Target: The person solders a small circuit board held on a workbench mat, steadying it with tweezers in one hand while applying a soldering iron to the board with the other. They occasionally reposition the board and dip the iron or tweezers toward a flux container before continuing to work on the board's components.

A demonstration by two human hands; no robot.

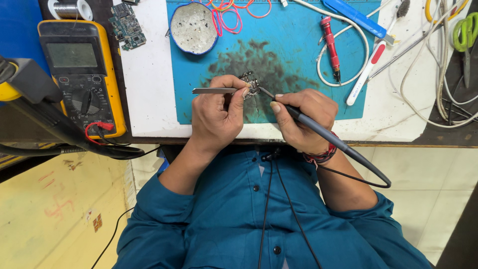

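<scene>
My left hand [217, 112] pinches metal tweezers [214, 91], whose tips reach a small circuit board [250, 82] lying on the stained blue work mat [298, 65]. My right hand [301, 117] grips a dark soldering iron [318, 130] like a pen. Its thin tip touches the right edge of the small board. The iron's black cable [366, 172] loops off the table edge past my right wrist. Both hands rest near the table's front edge.
A yellow multimeter [82, 74] sits at the left. A round tin [193, 27] and coloured rubber bands [231, 12] lie at the mat's far edge. A red tool [330, 45], white cable, toothbrush [368, 72] and green scissors [465, 35] lie right. A green circuit board [128, 26] lies far left.
</scene>
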